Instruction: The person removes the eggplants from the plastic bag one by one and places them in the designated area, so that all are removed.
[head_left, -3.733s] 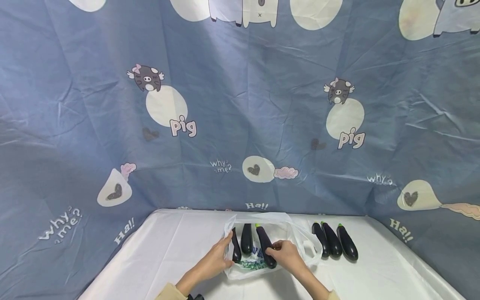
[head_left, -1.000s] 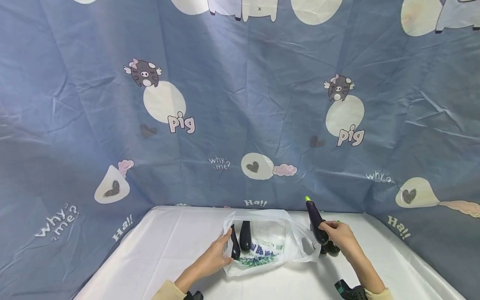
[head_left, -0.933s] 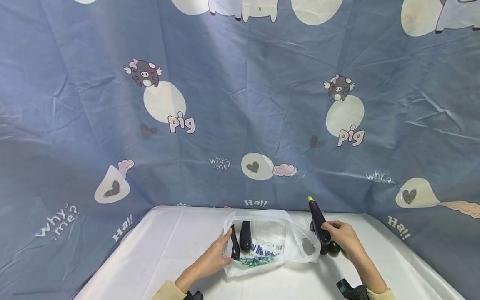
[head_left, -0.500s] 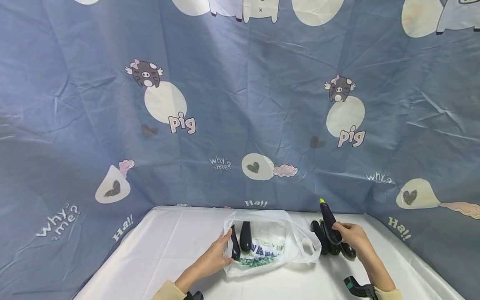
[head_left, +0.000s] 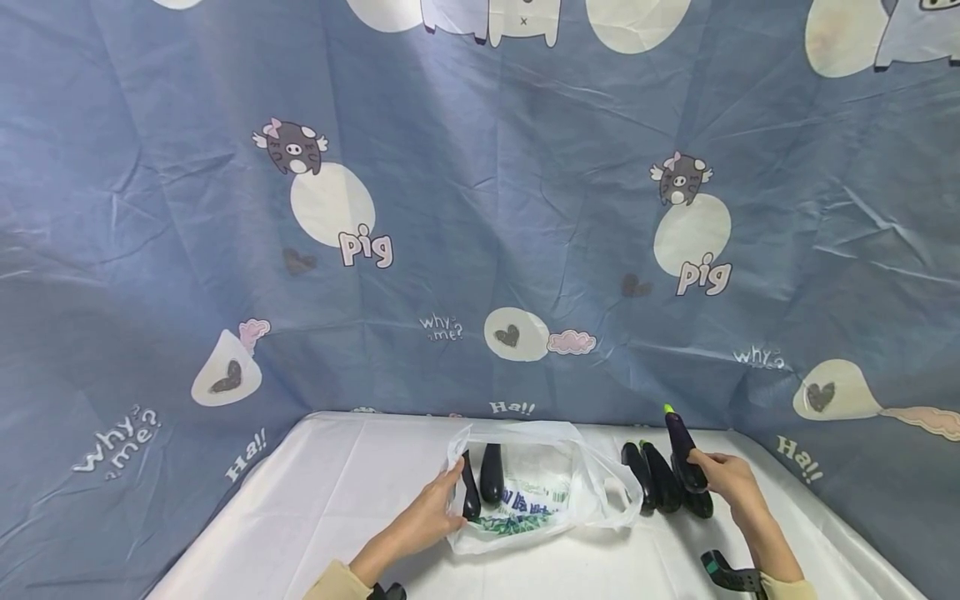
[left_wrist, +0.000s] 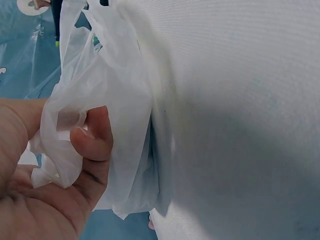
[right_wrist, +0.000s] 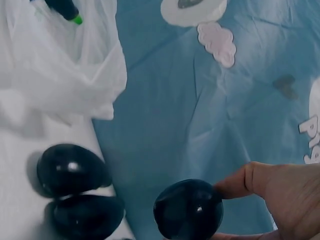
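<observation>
A white plastic bag (head_left: 551, 432) lies with its mouth spread at the middle of the table. My left hand (head_left: 429, 515) grips its left edge; in the left wrist view its fingers (left_wrist: 95, 145) curl round the bag's plastic. Inside the bag are two dark eggplants (head_left: 492, 473). My right hand (head_left: 731, 482) pinches another eggplant (head_left: 678, 437), green stem pointing up and away, its round end (right_wrist: 187, 210) facing the right wrist camera. Beneath it, the rightmost eggplant (head_left: 701, 505) of a row is partly covered; two more eggplants (head_left: 662, 479) lie left of it.
A white cloth covers the table (head_left: 360, 475). Behind it hangs a blue curtain (head_left: 480, 250) printed with pigs. Dark bands (head_left: 733, 575) are on both wrists. The bag's right handle loop (head_left: 626, 500) lies close beside the row of eggplants.
The right hand has taken an eggplant out of the bag and carried it rightwards, past two of the row, to over the rightmost one. The left hand stays at the bag's edge.
</observation>
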